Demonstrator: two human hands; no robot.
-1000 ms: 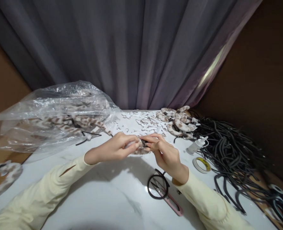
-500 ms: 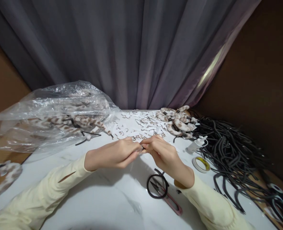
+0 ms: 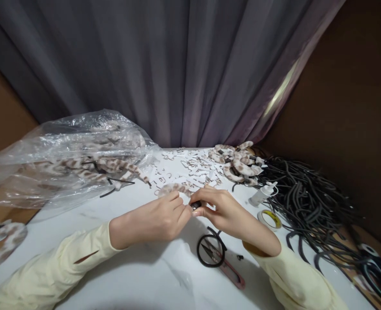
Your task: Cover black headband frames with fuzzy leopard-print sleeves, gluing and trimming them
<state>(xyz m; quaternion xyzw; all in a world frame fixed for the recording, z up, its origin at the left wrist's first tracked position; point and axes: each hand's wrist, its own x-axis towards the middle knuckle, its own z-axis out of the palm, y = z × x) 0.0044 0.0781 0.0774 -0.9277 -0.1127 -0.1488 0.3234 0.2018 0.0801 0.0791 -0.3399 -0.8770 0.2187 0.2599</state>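
Observation:
My left hand (image 3: 160, 217) is closed, its fingertips meeting those of my right hand over the middle of the table. A fluffy white-and-brown spotted tube (image 3: 177, 187) sticks out behind my left fingers; most of it is hidden by them. Between thumb and fingers, my right hand (image 3: 221, 209) pinches a short black piece (image 3: 195, 205) at the tube's near end. Whether the two are joined cannot be made out. Just below lie pink-handled thread snips (image 3: 231, 275) with a black cord loop (image 3: 199, 259) over their blades.
A clear plastic bag (image 3: 58, 137) of spotted tubes fills the left. Paper-like scraps (image 3: 197, 165) lie at the back. Finished-looking spotted rings (image 3: 242, 165), a white squeeze bottle (image 3: 262, 194), a tape roll (image 3: 269, 220) and a heap of black cords (image 3: 306, 202) stand on the right.
My right hand has turned and shifted slightly right, its pinched black piece now showing. My left hand has rolled and dropped a little. The spotted tube has come into sight behind the fingers.

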